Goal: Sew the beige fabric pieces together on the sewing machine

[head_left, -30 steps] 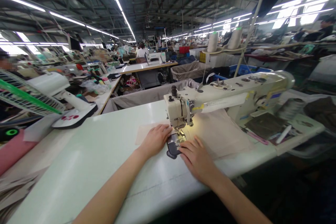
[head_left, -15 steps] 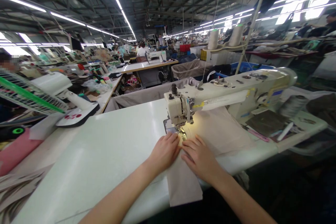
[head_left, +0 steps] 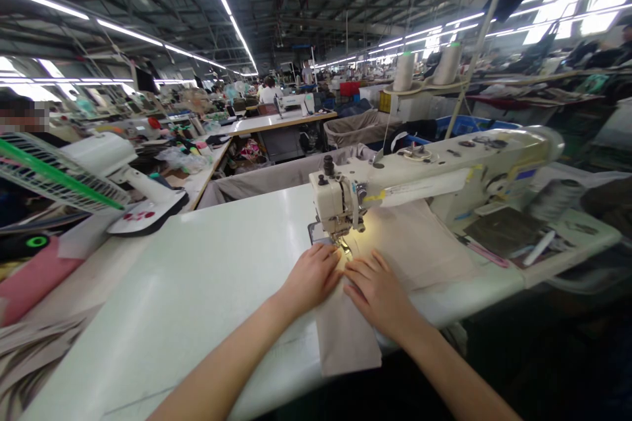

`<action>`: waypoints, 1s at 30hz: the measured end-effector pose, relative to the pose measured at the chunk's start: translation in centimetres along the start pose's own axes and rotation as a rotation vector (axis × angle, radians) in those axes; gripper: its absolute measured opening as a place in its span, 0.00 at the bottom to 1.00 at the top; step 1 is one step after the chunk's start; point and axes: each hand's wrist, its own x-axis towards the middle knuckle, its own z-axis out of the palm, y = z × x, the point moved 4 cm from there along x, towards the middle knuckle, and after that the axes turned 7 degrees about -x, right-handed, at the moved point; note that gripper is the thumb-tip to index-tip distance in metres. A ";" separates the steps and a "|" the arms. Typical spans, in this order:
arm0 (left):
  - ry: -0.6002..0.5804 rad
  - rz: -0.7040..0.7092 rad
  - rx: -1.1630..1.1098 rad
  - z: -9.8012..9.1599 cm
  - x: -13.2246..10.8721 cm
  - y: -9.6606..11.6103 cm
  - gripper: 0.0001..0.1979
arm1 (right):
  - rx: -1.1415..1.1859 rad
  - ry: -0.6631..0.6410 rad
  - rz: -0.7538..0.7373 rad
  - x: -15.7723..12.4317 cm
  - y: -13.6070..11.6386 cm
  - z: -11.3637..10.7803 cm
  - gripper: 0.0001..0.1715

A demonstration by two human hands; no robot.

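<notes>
Beige fabric [head_left: 348, 339] lies under the needle area of a white sewing machine [head_left: 330, 200], with a strip of it hanging over the table's front edge. My left hand [head_left: 313, 276] is closed on the cloth just left of the presser foot [head_left: 345, 248], its fingers together and bent. To the right of the foot, my right hand [head_left: 378, 293] rests on the cloth with fingers extended and thumb apart. The machine's lamp lights the fabric there. A wider part of the fabric spreads behind my right hand, under the machine arm. The fingertips partly hide the stitching spot.
A white fan [head_left: 143, 204] stands at the left, near pink cloth [head_left: 42, 276]. Pink-handled scissors [head_left: 486, 253], a grey thread cone [head_left: 557, 197] and a dark cloth piece [head_left: 498, 230] lie right of the machine. Behind the table hangs a fabric-lined bin [head_left: 266, 179].
The hanging end of the fabric has drawn up slightly toward the machine. Both hands keep nearly the same place beside the presser foot.
</notes>
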 end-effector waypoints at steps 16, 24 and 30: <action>-0.042 -0.021 0.063 0.0 -0.6 0.6 0.08 | -0.001 -0.046 0.008 0.0 -0.3 -0.6 0.08; -0.127 -0.030 0.078 0.6 -2.2 3.3 0.09 | -0.018 -0.044 0.002 -0.6 -0.1 -0.5 0.12; -0.119 -0.029 0.062 0.2 -0.6 0.6 0.08 | -0.055 -0.088 0.007 2.0 0.6 0.0 0.09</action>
